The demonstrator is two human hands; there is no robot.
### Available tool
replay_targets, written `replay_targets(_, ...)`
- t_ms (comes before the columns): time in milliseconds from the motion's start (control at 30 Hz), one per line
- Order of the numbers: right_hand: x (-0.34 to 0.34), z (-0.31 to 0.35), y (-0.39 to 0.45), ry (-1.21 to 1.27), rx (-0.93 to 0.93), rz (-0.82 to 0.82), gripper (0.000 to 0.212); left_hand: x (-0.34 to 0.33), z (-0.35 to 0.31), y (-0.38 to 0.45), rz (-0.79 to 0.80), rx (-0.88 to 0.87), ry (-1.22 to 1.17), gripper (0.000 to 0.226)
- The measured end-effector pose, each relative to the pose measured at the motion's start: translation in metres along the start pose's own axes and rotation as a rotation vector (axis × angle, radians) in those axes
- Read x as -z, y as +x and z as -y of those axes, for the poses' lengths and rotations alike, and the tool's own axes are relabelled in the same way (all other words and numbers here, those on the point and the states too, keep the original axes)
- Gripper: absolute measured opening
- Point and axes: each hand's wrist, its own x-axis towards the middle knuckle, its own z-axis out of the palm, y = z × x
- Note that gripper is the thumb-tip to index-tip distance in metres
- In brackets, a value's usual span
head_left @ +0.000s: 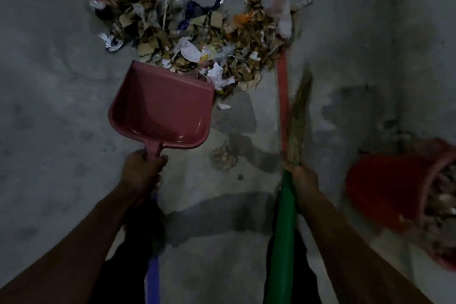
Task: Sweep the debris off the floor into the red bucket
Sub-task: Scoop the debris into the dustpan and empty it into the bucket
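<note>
While debris [197, 32] lies ahead, dustpan [160, 106] sits empty.

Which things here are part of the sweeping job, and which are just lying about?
Part of the job:
- debris pile
- pink dustpan, held by the left hand
- broom, held by the right hand
- red bucket, already holding debris

Lying about:
- red strip on the floor
- dark stains on the concrete

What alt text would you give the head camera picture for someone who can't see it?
A person's left hand holds a pink dustpan at the edge of a debris pile on a grey floor, while the right hand grips a green-handled broom. A red bucket, already holding debris, lies tilted at the right.
</note>
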Motion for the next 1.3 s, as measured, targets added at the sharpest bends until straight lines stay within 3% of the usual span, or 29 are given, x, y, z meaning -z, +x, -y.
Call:
replay_targets(67,-0.013,-0.037,-0.032,-0.035,-0.066,-0.034,0.041,0.033,0.007,0.01,0.035,-0.015,0.074,0.024)
replay_targets(200,-0.058,-0.094,-0.096,-0.044,-0.164,-0.003,0.016,0.083,0.021,0.029,0.099,-0.042,0.219,0.022)
replay_targets(333,-0.135,-0.135,-0.128,-0.111,-0.24,0.167,0.032,0.118,0.038,0.041,0.067,-0.087,0.407,0.021)
replay_targets(467,-0.233,-0.117,-0.143,0.02,-0.306,0.251,0.039,0.148,0.057,0.054,0.018,-0.078,0.609,0.019)
replay_targets(600,-0.291,-0.061,-0.13,0.144,-0.231,0.277,0.041,0.167,0.074,0.064,-0.014,-0.046,0.624,0.017)
replay_targets(767,-0.264,-0.029,-0.118,0.251,-0.102,0.196,0.031,0.176,0.081,0.063,-0.028,-0.063,0.616,0.017)
replay_targets(967,-0.208,-0.097,-0.143,0.228,-0.26,0.176,0.027,0.183,0.08,0.06,-0.026,-0.053,0.572,0.016)
replay_targets(1100,-0.241,-0.098,-0.136,0.044,-0.236,0.24,0.027,0.186,0.079,0.077,-0.047,-0.055,0.58,0.016)
replay_targets(1300,-0.315,-0.013,-0.104,-0.129,-0.097,0.249,0.04,0.19,0.081,0.1,-0.066,-0.037,0.547,0.019)
